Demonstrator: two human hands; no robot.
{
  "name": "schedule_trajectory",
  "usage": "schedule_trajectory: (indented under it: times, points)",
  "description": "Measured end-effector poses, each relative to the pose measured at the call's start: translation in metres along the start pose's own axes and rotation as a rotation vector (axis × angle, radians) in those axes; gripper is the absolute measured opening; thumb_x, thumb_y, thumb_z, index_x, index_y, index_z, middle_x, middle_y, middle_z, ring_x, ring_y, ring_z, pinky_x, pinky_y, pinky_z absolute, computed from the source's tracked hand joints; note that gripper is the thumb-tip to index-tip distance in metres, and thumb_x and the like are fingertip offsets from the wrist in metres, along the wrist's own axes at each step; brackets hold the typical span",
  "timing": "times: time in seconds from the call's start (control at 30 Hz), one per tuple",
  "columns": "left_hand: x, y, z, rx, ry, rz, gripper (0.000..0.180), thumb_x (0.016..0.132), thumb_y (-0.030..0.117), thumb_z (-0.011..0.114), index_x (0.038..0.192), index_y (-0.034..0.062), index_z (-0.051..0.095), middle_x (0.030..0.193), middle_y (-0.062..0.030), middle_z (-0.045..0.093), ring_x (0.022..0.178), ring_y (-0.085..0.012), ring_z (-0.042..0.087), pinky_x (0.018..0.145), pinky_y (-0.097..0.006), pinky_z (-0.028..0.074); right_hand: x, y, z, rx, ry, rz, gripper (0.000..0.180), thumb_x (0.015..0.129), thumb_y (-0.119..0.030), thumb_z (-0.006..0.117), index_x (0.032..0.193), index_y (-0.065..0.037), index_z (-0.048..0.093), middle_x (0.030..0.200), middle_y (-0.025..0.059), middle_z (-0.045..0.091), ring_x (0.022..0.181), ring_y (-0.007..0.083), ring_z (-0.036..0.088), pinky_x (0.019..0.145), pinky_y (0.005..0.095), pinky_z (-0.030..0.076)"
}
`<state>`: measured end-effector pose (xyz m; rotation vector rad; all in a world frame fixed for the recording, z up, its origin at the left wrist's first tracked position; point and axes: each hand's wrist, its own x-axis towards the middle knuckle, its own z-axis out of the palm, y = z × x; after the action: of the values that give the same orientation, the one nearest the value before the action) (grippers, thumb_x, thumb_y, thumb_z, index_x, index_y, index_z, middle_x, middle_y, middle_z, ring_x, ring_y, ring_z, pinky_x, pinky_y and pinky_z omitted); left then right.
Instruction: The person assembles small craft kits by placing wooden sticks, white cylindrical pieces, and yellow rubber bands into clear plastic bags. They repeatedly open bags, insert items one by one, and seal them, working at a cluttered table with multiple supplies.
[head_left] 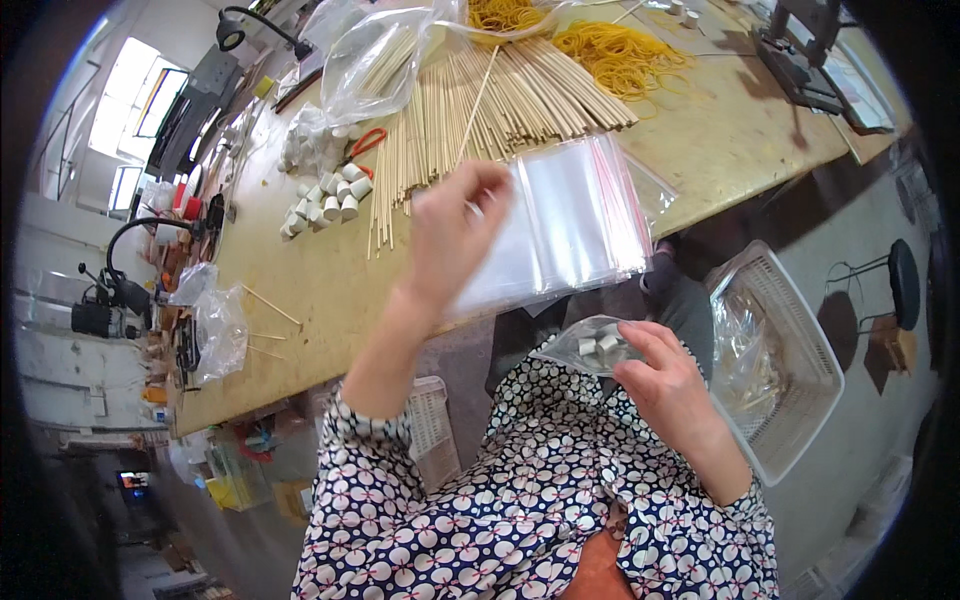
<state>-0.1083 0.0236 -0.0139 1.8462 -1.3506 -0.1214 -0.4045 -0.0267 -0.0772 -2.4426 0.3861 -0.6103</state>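
Observation:
My left hand [455,235] is raised over the table between the stick pile and the flat bags. Its fingers are curled in and blurred, and what they hold, if anything, is hidden. Low over my lap, my right hand [665,385] pinches the edge of a small clear plastic bag [562,348]. Inside that bag lie several short white cylinders [600,345]. A stack of clear flat bags [560,220] with red edges rests at the table's front edge. Thin wooden sticks [450,110] are heaped behind it, with one lying crosswise on top.
Loose white cylinders [330,197] and red-handled scissors [368,142] lie left of the sticks. Yellow rubber bands [625,58] are piled farther back. A white plastic basket [800,400] holding clear bags stands at my right. A black metal stand [810,60] occupies the far right corner.

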Motion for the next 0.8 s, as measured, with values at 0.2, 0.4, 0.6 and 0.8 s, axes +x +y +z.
schedule_trajectory:
  times: [0.2,0.4,0.6,0.8]
  points:
    - [0.11,-0.117,0.011,0.625,-0.089,-0.178,0.033,0.089,0.023,0.071,0.115,0.0042,0.063,0.096,-0.0189,0.075,0.088,-0.0336,0.074,0.08,-0.044,0.057,-0.023,0.019,0.006,-0.027,0.018,0.057,0.009,0.076,-0.002,0.069,0.085,-0.001,0.065,0.125,0.0213,0.066,0.12,0.039,0.062,0.099,0.0437,0.054]
    - [0.133,-0.112,-0.002,0.653,-0.129,-0.198,0.032,0.089,0.028,0.069,0.108,0.0034,0.069,0.1,-0.0196,0.075,0.097,-0.0365,0.073,0.087,-0.044,0.057,-0.036,0.033,-0.01,-0.026,0.111,0.096,0.008,0.076,-0.002,0.068,0.084,0.0,0.064,0.123,0.0211,0.066,0.12,0.0392,0.062,0.1,0.0441,0.054]
    - [0.032,-0.012,-0.048,0.03,-0.075,-0.058,0.015,0.087,-0.001,0.072,0.102,0.0015,0.076,0.088,-0.0074,0.073,0.08,-0.0115,0.066,0.07,-0.024,0.052,-0.043,0.045,-0.022,-0.098,0.137,0.13,0.012,0.078,-0.004,0.067,0.089,0.002,0.064,0.126,0.022,0.064,0.125,0.0389,0.059,0.104,0.0467,0.051]
    - [-0.04,0.087,-0.051,0.277,-0.488,0.212,0.017,0.08,-0.003,0.076,0.096,0.0023,0.077,0.091,-0.0102,0.072,0.077,-0.0207,0.069,0.066,-0.029,0.055,-0.035,0.048,-0.018,-0.217,0.119,0.097,0.013,0.077,-0.006,0.064,0.086,0.003,0.064,0.129,0.0227,0.063,0.129,0.0392,0.057,0.109,0.0478,0.049]
